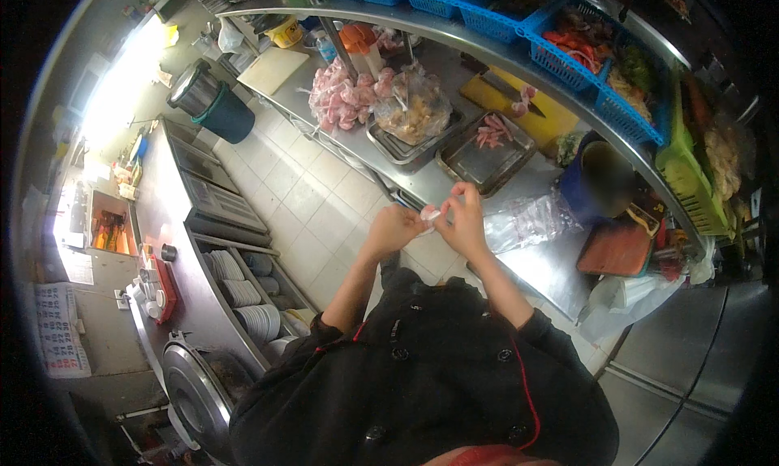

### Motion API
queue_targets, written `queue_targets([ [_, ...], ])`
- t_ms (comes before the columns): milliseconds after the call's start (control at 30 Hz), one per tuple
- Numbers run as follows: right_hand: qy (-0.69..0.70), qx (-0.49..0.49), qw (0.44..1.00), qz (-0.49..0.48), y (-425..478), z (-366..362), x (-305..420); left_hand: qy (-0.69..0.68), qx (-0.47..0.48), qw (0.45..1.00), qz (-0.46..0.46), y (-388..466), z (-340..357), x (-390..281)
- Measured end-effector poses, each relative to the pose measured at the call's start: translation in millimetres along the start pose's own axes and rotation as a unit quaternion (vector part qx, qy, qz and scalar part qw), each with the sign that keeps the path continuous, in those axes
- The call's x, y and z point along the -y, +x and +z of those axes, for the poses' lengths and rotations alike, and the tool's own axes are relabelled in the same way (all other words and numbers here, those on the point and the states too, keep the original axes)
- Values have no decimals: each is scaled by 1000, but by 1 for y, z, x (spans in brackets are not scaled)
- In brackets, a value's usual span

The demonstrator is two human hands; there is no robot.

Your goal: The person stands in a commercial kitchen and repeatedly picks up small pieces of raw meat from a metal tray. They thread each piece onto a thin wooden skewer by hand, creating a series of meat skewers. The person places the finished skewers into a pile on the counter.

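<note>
Between my two hands, in front of my chest, is a small clear plastic bag with pinkish meat. My left hand pinches one side of it, and the fingers of my right hand pinch the other. Just beyond, a metal tray on the steel counter holds strips of pink meat. Behind that tray, a knife and another small bagged portion lie on a yellow cutting board. Flat clear plastic bags lie to the right of my right hand.
Many bagged pink portions are heaped left of a large bag of brownish food on another tray. A blue bucket and a reddish-brown board stand right. Blue baskets line the shelf overhead.
</note>
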State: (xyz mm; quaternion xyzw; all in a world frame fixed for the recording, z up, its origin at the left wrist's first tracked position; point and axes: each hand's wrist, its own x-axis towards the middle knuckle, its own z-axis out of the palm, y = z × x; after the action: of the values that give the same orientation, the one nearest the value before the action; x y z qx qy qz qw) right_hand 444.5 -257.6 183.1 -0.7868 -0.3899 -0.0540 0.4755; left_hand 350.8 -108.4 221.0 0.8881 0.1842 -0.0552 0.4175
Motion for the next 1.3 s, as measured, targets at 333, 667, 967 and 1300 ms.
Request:
queue_targets([
  [333, 127, 13, 990, 63, 6, -20, -29, -189, 64, 978, 56, -2, -18, 24],
  [667, 637, 249, 691, 234, -8, 6, -30, -366, 28, 918, 150, 27, -12, -6],
  [967, 702, 220, 623, 265, -12, 9, -14, -512, -63, 856, 37, 49, 1, 14],
  [1300, 676, 300, 596, 313, -5, 6, -4, -317, 5, 947, 42, 46, -6, 2],
])
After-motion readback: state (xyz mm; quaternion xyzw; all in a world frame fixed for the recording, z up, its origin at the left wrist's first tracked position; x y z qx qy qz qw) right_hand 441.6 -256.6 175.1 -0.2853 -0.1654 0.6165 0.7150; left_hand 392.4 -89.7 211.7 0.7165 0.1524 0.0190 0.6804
